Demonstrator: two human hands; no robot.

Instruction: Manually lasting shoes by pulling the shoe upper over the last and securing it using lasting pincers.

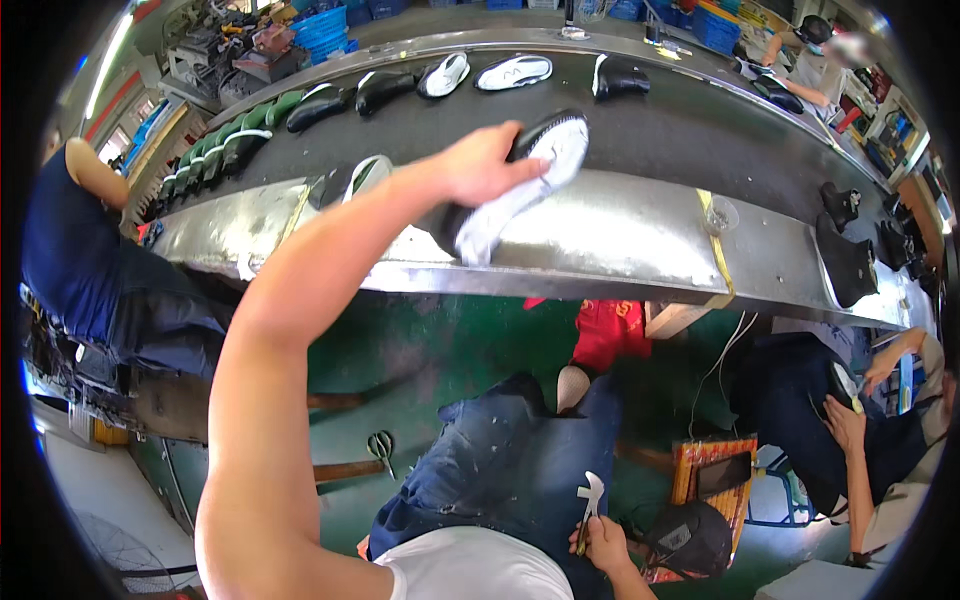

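Note:
My left hand [490, 165] reaches out over the metal bench, closed around a shoe [530, 185] with a dark upper and a white underside turned up. The shoe's lower end is over the bench's near metal ledge [640, 220]; whether it touches is unclear. Down by my lap, my right hand [606, 545] grips the handles of a pair of lasting pliers [591, 492], their curved metal head pointing up. Partly hidden behind my left forearm, another shoe with a pale underside [372, 173] lies on the ledge.
A dark conveyor belt [700, 130] carries several shoes, some green [235, 125], some black and white [513, 72]. Black boots [845, 260] stand at right. Co-workers sit left [75, 240], right [850, 430] and far right [810, 70]. Scissors [380, 452] hang low left; a phone [723, 475] lies on a stool.

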